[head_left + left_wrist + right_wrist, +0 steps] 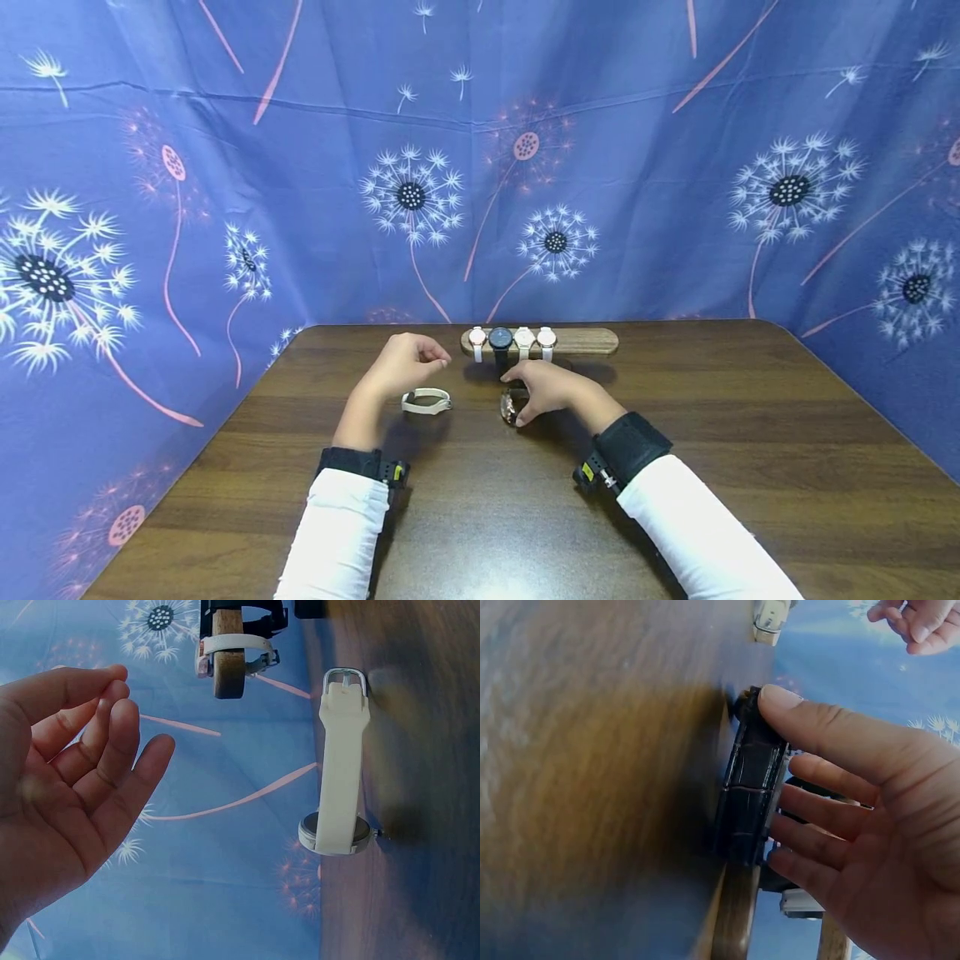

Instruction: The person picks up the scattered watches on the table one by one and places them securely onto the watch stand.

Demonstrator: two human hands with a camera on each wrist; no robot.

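Observation:
A dark-strapped watch [508, 407] stands on the table, and my right hand [553, 390] has thumb and fingers around it. In the right wrist view the thumb of my right hand [862, 802] touches one end of the black strap [748, 780], fingers along its far side. My left hand [402, 364] hovers behind a white-strapped watch [426, 402], touching nothing. The left wrist view shows my left hand [75, 757] with fingers loosely bent, apart from the white watch [342, 765] with its silver buckle.
Behind the hands lies a wooden holder [585, 341] carrying several watches toward its left end, one with a black face [500, 337], others with white straps. A blue curtain [480, 167] with dandelion prints hangs beyond the back edge of the brown table [750, 433].

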